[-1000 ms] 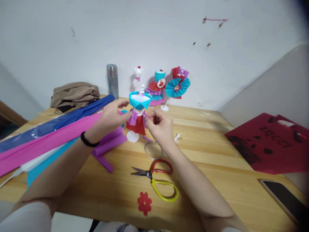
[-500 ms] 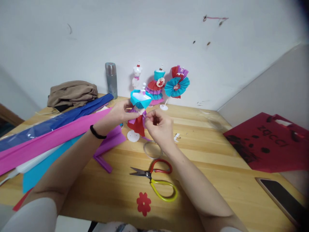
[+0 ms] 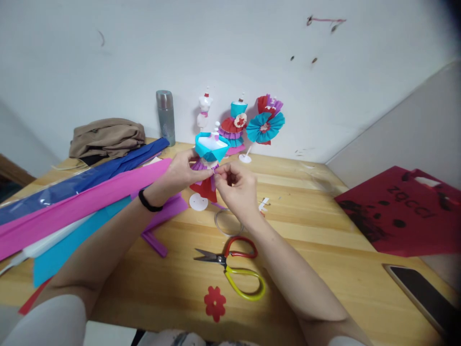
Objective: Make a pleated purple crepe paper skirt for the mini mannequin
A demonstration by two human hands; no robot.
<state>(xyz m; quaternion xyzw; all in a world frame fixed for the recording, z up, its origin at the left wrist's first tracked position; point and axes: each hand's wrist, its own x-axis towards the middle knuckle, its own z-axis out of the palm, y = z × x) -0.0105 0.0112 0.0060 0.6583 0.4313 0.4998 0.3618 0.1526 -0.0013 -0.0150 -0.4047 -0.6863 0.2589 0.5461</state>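
Observation:
A miniature dress form (image 3: 212,152) wears a turquoise paper bodice and a purple and red paper skirt, on a round white base (image 3: 198,202). My left hand (image 3: 179,173) is closed around it from the left, the thumb across the waist. At the waist's right side, my right hand (image 3: 238,186) is pinched; a thin pale bit shows at its fingertips, too small to name. Scissors (image 3: 224,261) with one red and one yellow handle lie slightly open below my hands. Nearer to me is a red paper flower (image 3: 215,303). A thin wire ring (image 3: 227,222) lies below my right hand.
More dress forms stand along the wall, one in layered paper (image 3: 238,109), one with a turquoise rosette (image 3: 265,129). A flask (image 3: 165,117), brown cloth (image 3: 108,137) and pink crepe paper (image 3: 86,206) are at left. A red bag (image 3: 403,211) and phone (image 3: 418,298) are at right.
My left thumb has moved right across the waist, nearly meeting my right fingertips. The dress form has shifted very slightly. The camera view has also moved a little.

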